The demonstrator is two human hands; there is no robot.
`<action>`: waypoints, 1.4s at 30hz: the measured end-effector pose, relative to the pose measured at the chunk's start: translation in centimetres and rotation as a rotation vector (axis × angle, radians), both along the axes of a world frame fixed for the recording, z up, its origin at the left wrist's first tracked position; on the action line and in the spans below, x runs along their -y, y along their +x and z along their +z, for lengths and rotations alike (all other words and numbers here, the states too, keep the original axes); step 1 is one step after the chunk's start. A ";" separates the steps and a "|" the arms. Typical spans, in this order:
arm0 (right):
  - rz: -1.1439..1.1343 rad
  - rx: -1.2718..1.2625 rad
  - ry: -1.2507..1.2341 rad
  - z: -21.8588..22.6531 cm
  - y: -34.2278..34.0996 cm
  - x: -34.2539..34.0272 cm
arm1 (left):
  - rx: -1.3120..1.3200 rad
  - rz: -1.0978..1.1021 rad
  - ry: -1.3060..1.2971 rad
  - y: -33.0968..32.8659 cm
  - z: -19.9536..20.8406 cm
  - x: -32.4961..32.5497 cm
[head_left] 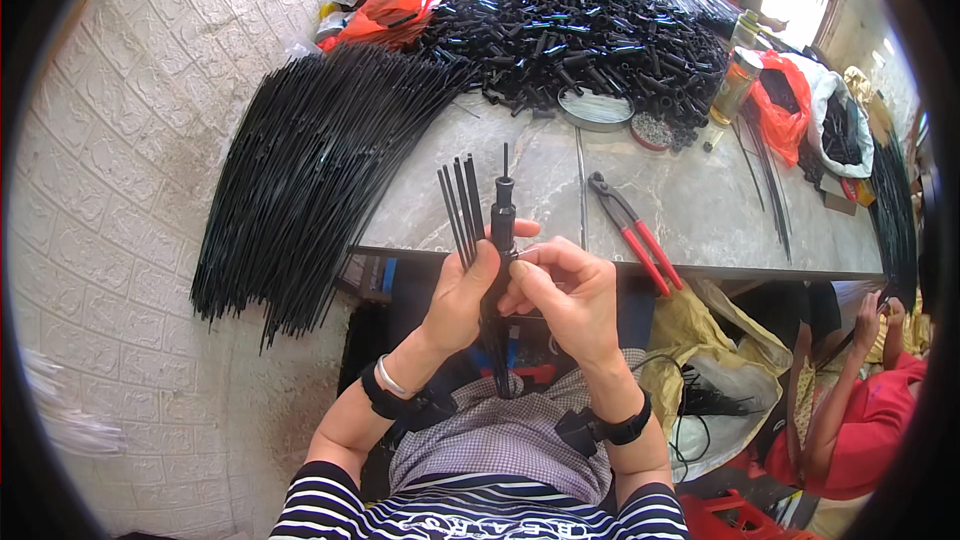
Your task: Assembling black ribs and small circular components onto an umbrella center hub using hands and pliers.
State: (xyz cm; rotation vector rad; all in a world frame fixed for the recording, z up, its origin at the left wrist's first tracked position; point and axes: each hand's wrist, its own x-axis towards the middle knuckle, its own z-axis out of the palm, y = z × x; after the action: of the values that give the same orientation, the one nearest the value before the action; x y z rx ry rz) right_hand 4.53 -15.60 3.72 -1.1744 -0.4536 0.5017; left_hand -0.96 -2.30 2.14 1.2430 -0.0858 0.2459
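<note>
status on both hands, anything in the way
Left hand gripping thin black rods and a black tubular piece. Right hand at the piece's side, grip unclear. Red-handled pliers at table edge, touching neither hand.

Clocked from right hand (568, 290): on table (690, 185), rod bundle (310, 170) at 10, tube pile (590, 40) at 12, tray (600, 126) before it, pliers (640, 254) at 2, sack (755, 395) below table at 4.

White lettering (485, 527) stands on the black-and-white striped shirt (318, 508).
</note>
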 end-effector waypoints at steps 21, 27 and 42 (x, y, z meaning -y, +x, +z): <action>0.105 -0.150 0.086 0.4 0.7 -0.3 | -0.078 -0.052 -0.162 -0.3 -0.1 -0.1; -0.077 -0.075 0.081 -3.4 1.4 0.5 | -0.068 0.261 -0.013 1.3 -0.3 -0.5; -0.054 -0.130 -0.054 -3.9 2.5 5.0 | 0.256 0.279 -0.349 -1.5 7.9 -9.6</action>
State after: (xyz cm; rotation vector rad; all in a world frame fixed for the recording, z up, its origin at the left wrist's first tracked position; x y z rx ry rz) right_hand 7.05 -20.56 -0.16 -1.1950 -0.2971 0.5434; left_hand -2.46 7.34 10.04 0.8685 -0.0859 0.6357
